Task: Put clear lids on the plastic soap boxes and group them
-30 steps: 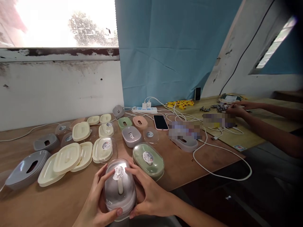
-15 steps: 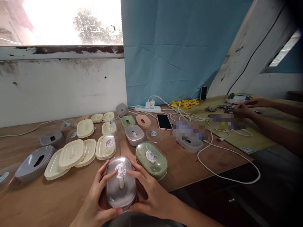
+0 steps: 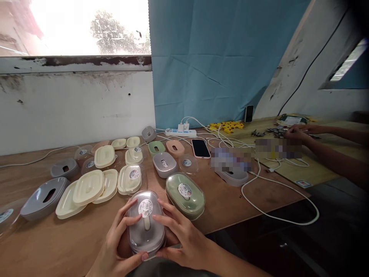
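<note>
A grey oval container with a clear lid (image 3: 146,225) and a round sticker sits at the near edge of the wooden table (image 3: 225,204). My left hand (image 3: 113,246) cups its left side and my right hand (image 3: 180,238) wraps its right side, thumbs and fingertips pressing on the lid. Just beyond it to the right stands a closed green container (image 3: 185,194) with the same kind of clear lid.
Cream lids (image 3: 88,187), grey bases (image 3: 43,197) and several small containers lie spread across the left and middle of the table. A phone (image 3: 200,148), power strip (image 3: 181,132) and white cables (image 3: 276,192) lie further right. Another person's hands (image 3: 295,132) work at the far right.
The view has shifted slightly; the grey container has stayed between my hands at the table's near edge, with my fingers a little further over the lid.
</note>
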Motion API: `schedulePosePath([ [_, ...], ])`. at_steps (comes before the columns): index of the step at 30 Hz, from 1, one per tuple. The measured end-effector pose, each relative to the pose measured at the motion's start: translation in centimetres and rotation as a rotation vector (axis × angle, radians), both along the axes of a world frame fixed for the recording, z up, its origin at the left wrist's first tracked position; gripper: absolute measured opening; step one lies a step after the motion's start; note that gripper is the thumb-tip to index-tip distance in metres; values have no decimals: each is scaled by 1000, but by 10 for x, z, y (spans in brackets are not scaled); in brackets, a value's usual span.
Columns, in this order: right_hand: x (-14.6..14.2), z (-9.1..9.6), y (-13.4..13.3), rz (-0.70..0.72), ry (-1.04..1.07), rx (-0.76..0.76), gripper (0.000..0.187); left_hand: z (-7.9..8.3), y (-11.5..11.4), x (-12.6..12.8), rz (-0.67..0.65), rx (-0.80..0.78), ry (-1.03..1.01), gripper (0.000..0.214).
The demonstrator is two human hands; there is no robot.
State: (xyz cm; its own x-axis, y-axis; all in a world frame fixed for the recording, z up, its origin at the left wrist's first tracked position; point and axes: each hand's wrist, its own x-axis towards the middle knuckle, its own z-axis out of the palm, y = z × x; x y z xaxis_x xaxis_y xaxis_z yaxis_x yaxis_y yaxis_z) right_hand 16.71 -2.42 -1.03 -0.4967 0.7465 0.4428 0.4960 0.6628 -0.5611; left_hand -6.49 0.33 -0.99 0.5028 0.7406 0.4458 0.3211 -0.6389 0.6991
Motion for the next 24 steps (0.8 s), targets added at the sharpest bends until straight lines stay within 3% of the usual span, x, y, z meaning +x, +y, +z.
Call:
schedulePosePath([
  [8, 1, 1, 2, 12, -21, 29, 58, -2, 1, -8, 47, 94, 176, 55],
  [13, 1, -3, 3, 16, -40, 142, 55, -6, 1, -5, 86, 264, 191, 60],
  [18, 0, -4, 2, 26, -107, 197, 51, -2, 4, -8, 45, 441, 364, 65],
  [24, -1, 5, 1, -24, -179, 170, 56, 2, 4, -9, 43, 432, 464, 65],
])
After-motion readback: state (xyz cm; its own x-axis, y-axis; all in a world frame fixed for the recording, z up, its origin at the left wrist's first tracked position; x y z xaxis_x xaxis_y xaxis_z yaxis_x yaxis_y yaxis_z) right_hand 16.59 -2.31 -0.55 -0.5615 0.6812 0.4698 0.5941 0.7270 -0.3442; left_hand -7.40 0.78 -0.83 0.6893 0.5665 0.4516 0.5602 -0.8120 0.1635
